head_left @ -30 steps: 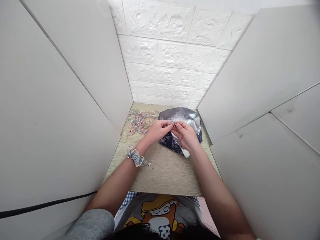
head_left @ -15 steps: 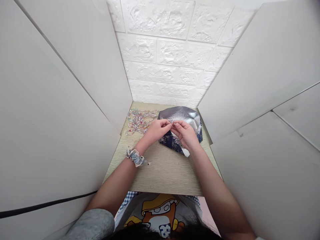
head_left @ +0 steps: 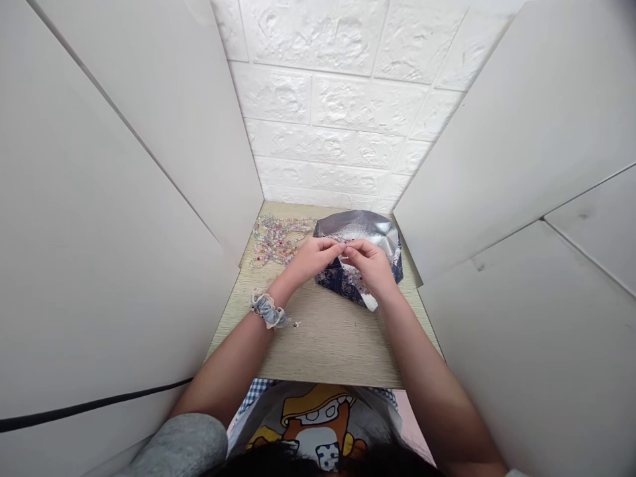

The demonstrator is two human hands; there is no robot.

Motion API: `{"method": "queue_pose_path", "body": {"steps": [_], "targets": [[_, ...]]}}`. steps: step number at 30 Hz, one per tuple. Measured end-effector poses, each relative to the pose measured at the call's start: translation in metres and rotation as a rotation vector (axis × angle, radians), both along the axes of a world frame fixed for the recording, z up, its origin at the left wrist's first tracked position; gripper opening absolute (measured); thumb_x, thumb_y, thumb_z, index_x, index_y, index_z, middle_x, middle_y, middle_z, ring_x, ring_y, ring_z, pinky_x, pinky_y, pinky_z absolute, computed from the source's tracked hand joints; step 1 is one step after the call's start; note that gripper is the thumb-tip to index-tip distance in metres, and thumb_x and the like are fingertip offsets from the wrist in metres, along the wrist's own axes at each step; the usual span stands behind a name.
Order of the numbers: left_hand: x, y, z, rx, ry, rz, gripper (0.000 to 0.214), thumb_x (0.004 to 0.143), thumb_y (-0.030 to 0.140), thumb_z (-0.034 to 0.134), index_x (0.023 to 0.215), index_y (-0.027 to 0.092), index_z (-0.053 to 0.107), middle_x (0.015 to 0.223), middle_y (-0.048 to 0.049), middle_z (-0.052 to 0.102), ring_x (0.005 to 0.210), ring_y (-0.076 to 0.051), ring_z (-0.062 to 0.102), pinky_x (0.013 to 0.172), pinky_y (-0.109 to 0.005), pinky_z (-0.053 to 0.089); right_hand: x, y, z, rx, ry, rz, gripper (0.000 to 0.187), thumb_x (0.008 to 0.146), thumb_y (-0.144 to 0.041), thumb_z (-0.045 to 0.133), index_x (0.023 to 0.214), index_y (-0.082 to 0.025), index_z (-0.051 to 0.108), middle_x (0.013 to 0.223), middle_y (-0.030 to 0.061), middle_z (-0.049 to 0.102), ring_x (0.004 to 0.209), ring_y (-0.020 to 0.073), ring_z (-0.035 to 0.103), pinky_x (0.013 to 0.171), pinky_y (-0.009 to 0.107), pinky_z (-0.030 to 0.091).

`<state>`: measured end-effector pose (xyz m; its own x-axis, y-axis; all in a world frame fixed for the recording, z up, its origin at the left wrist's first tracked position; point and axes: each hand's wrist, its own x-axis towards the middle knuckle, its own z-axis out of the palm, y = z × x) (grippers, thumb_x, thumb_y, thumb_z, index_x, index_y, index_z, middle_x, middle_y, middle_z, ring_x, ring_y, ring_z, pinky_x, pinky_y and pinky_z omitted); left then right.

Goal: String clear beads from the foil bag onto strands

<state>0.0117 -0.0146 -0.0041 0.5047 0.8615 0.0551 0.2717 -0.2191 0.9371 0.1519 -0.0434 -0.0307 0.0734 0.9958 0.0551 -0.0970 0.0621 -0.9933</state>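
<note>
My left hand (head_left: 314, 258) and my right hand (head_left: 368, 264) meet fingertip to fingertip above a dark blue patterned bag with a silver foil lining (head_left: 365, 228). Both hands are closed in a pinch on something small, seemingly a thin bead strand; it is too small to name for certain. A pile of pale, many-coloured bead strands (head_left: 276, 240) lies on the wooden table (head_left: 328, 341) just left of my left hand. A grey-blue scrunchie (head_left: 267, 311) sits on my left wrist.
White panels rise close on the left (head_left: 124, 218) and right (head_left: 527, 199), and a white brick-pattern wall (head_left: 342, 112) closes the back. A black cable (head_left: 89, 405) runs along the lower left. A tiny bead (head_left: 297, 324) lies by the scrunchie.
The hands stay pinched together over the bag with only slight finger movement. The view has shifted a little.
</note>
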Motion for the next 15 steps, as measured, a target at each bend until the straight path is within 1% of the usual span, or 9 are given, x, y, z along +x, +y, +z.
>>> {"method": "queue_pose_path", "body": {"steps": [4, 7, 9, 10, 12, 14, 15], "targets": [[-0.001, -0.001, 0.003, -0.088, -0.034, -0.038, 0.034, 0.071, 0.044, 0.045, 0.055, 0.014, 0.047, 0.043, 0.0055, 0.036, 0.04, -0.004, 0.03, 0.042, -0.019, 0.023, 0.003, -0.001, 0.002, 0.148, -0.249, -0.085, 0.013, 0.065, -0.032, 0.061, 0.064, -0.019, 0.059, 0.066, -0.0018, 0.05, 0.065, 0.01, 0.048, 0.064, 0.026, 0.041], [-0.001, 0.0, 0.003, -0.127, -0.065, -0.022, 0.028, 0.07, 0.04, 0.048, 0.058, 0.014, 0.049, 0.043, 0.0061, 0.036, 0.04, -0.004, 0.03, 0.042, -0.019, 0.023, 0.004, -0.002, 0.005, 0.216, -0.342, -0.106, 0.009, 0.067, -0.029, 0.059, 0.064, -0.02, 0.059, 0.066, -0.0017, 0.049, 0.067, 0.0106, 0.048, 0.066, 0.026, 0.039], [-0.001, 0.001, 0.002, -0.167, -0.097, -0.014, 0.022, 0.069, 0.034, 0.048, 0.061, 0.014, 0.05, 0.046, 0.0057, 0.039, 0.042, -0.004, 0.033, 0.043, -0.018, 0.027, 0.005, -0.003, 0.008, 0.249, -0.376, -0.122, 0.007, 0.068, -0.026, 0.058, 0.065, -0.02, 0.06, 0.067, -0.0014, 0.049, 0.068, 0.0109, 0.048, 0.067, 0.027, 0.038], [-0.001, 0.001, 0.002, -0.19, -0.126, -0.027, 0.019, 0.069, 0.032, 0.047, 0.062, 0.014, 0.051, 0.049, 0.0048, 0.043, 0.045, -0.005, 0.038, 0.046, -0.018, 0.031, 0.005, -0.004, 0.009, 0.26, -0.386, -0.127, 0.007, 0.068, -0.026, 0.058, 0.065, -0.02, 0.06, 0.068, -0.0013, 0.049, 0.069, 0.011, 0.048, 0.068, 0.027, 0.038], [-0.001, 0.001, 0.002, -0.22, -0.194, -0.073, 0.017, 0.069, 0.028, 0.046, 0.064, 0.014, 0.053, 0.059, 0.0023, 0.051, 0.056, -0.006, 0.047, 0.056, -0.02, 0.038, 0.005, -0.004, 0.011, 0.266, -0.399, -0.115, 0.006, 0.068, -0.025, 0.058, 0.065, -0.021, 0.06, 0.071, -0.0008, 0.05, 0.072, 0.0114, 0.048, 0.07, 0.027, 0.038], [-0.001, 0.0, 0.002, -0.231, -0.235, -0.11, 0.018, 0.069, 0.029, 0.047, 0.069, 0.013, 0.056, 0.068, 0.0003, 0.055, 0.067, -0.008, 0.052, 0.067, -0.022, 0.04, 0.006, -0.005, 0.013, 0.26, -0.398, -0.082, 0.006, 0.067, -0.026, 0.058, 0.065, -0.022, 0.061, 0.076, -0.0002, 0.05, 0.077, 0.0123, 0.049, 0.074, 0.028, 0.038], [-0.001, 0.0, 0.002, -0.237, -0.238, -0.119, 0.019, 0.069, 0.03, 0.049, 0.071, 0.013, 0.057, 0.07, -0.0003, 0.057, 0.069, -0.009, 0.053, 0.07, -0.023, 0.04, 0.006, -0.005, 0.013, 0.256, -0.394, -0.066, 0.006, 0.067, -0.026, 0.058, 0.065, -0.022, 0.062, 0.079, 0.0001, 0.051, 0.08, 0.0128, 0.049, 0.076, 0.029, 0.037]]}}
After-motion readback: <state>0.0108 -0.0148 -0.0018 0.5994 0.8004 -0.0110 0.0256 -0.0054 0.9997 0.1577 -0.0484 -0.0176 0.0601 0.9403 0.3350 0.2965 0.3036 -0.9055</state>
